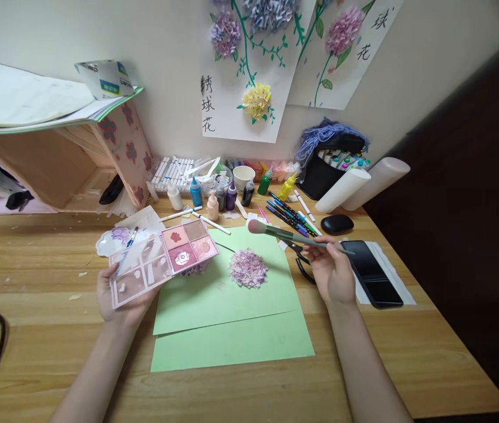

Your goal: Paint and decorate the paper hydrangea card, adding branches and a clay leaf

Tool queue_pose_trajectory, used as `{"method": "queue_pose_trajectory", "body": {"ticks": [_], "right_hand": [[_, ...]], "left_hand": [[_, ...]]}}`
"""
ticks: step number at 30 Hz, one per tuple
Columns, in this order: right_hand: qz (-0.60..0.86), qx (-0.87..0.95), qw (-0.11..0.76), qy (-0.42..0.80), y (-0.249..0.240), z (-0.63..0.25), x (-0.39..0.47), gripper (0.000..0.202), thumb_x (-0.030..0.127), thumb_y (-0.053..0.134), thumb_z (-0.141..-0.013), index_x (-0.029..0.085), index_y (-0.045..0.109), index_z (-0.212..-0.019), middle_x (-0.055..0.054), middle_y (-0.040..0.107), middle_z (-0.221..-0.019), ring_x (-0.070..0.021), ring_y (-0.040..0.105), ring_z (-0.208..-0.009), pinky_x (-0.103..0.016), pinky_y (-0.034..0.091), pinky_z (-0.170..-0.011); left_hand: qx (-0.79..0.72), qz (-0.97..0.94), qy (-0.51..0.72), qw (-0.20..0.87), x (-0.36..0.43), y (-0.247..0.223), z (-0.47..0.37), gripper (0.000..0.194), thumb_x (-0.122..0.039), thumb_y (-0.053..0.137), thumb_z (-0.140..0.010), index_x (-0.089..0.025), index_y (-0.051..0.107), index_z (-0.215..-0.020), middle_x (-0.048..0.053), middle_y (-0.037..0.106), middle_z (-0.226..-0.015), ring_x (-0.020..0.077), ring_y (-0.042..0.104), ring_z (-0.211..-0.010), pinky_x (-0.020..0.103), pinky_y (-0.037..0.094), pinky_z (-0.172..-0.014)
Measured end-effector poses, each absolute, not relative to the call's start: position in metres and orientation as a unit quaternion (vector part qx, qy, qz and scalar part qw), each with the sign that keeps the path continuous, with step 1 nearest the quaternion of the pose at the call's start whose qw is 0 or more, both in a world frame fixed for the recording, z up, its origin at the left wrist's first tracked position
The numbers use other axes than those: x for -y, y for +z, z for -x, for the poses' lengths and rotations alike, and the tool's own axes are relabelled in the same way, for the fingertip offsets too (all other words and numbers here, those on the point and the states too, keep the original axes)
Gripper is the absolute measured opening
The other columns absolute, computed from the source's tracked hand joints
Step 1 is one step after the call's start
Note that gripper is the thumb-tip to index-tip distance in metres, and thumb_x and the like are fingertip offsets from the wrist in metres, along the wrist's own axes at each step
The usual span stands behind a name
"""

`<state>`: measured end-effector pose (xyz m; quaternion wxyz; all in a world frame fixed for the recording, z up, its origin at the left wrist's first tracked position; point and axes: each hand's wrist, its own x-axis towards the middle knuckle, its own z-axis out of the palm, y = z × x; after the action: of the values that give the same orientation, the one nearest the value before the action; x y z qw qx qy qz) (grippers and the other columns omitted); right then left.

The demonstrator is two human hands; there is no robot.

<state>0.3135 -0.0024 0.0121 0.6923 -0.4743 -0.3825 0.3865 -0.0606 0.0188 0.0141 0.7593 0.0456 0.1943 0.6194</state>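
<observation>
My left hand (120,299) grips an opened makeup palette (190,245), with pink and brown pans on the right and a clear lid on the left. In my right hand (335,273) is a makeup brush (291,235) with a green handle, its pinkish bristles pointing left. The bristles are apart from the palette. Below both hands lie green paper sheets (232,338), one overlapping the other. A lilac paper flower (248,268) rests on the upper sheet. Another purple flower (195,268) is partly hidden under the palette.
Paint bottles (231,197), a paper cup (244,176) and markers (172,173) line the wall side. Black scissors (304,267) lie beside my right hand, near a phone (375,276) and a mouse (336,224). White rolls (341,191) stand at the back right. A pink box (121,147) occupies the left.
</observation>
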Motion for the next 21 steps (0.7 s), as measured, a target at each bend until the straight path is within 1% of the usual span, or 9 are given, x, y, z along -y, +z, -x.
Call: {"method": "queue_pose_trajectory", "body": {"ticks": [3,6,9,14,16,18,21], "right_hand": [[0.471,0.349,0.707,0.395,0.014,-0.302,0.004,0.012,0.028,0.057,-0.080,0.021,0.068,-0.079,0.000,0.067,-0.076,-0.0131,0.064,-0.067,-0.029,0.053,-0.071],[0.453,0.298,0.721,0.431,0.016,-0.294,0.006,0.012,0.029,0.057,-0.080,0.022,0.068,-0.080,0.000,0.067,-0.072,-0.0133,0.065,-0.067,-0.029,0.053,-0.069],[0.451,0.291,0.714,0.449,0.018,-0.293,0.008,0.013,0.030,0.059,-0.080,0.021,0.068,-0.080,0.000,0.067,-0.071,-0.0135,0.065,-0.067,-0.028,0.053,-0.068],[0.438,0.290,0.735,0.428,0.021,-0.302,0.008,0.012,0.031,0.059,-0.082,0.023,0.067,-0.080,0.002,0.067,-0.071,-0.0111,0.065,-0.065,-0.025,0.053,-0.067],[0.428,0.296,0.734,0.435,0.022,-0.301,0.008,0.012,0.033,0.059,-0.082,0.024,0.067,-0.081,0.002,0.069,-0.071,-0.0114,0.066,-0.068,-0.025,0.053,-0.069],[0.420,0.325,0.724,0.440,0.022,-0.291,0.011,0.015,0.036,0.056,-0.085,0.026,0.066,-0.089,0.000,0.073,-0.080,-0.0137,0.069,-0.076,-0.029,0.053,-0.073],[0.398,0.398,0.699,0.442,0.021,-0.258,0.020,0.020,0.039,0.050,-0.090,0.028,0.062,-0.102,-0.005,0.071,-0.106,-0.0197,0.067,-0.097,-0.039,0.052,-0.084]], "left_hand": [[-0.203,-0.070,0.605,0.767,-0.016,0.015,0.055,0.064,-0.027,0.050,-0.074,-0.022,0.040,-0.137,0.012,0.067,-0.116,0.0344,0.063,-0.104,0.057,0.045,-0.093],[-0.193,-0.085,0.581,0.786,-0.013,0.017,0.045,0.062,-0.028,0.045,-0.075,-0.016,0.042,-0.137,0.014,0.069,-0.110,0.0325,0.064,-0.103,0.054,0.044,-0.095],[-0.185,-0.080,0.557,0.806,-0.009,0.019,0.034,0.062,-0.030,0.042,-0.077,-0.011,0.043,-0.136,0.015,0.070,-0.105,0.0316,0.063,-0.105,0.052,0.042,-0.098],[-0.193,-0.086,0.540,0.815,-0.004,0.019,0.028,0.062,-0.031,0.040,-0.079,-0.009,0.041,-0.137,0.015,0.069,-0.107,0.0320,0.061,-0.109,0.053,0.039,-0.100],[-0.196,-0.086,0.533,0.818,-0.004,0.017,0.030,0.062,-0.032,0.040,-0.080,-0.009,0.041,-0.138,0.016,0.069,-0.109,0.0324,0.061,-0.109,0.053,0.038,-0.101],[-0.185,-0.087,0.524,0.827,-0.003,0.014,0.031,0.062,-0.033,0.040,-0.081,-0.009,0.041,-0.138,0.016,0.068,-0.111,0.0323,0.061,-0.109,0.051,0.039,-0.100],[-0.151,-0.092,0.506,0.844,0.001,0.012,0.029,0.061,-0.038,0.041,-0.081,-0.012,0.044,-0.136,0.016,0.067,-0.114,0.0322,0.060,-0.110,0.050,0.041,-0.098]]}}
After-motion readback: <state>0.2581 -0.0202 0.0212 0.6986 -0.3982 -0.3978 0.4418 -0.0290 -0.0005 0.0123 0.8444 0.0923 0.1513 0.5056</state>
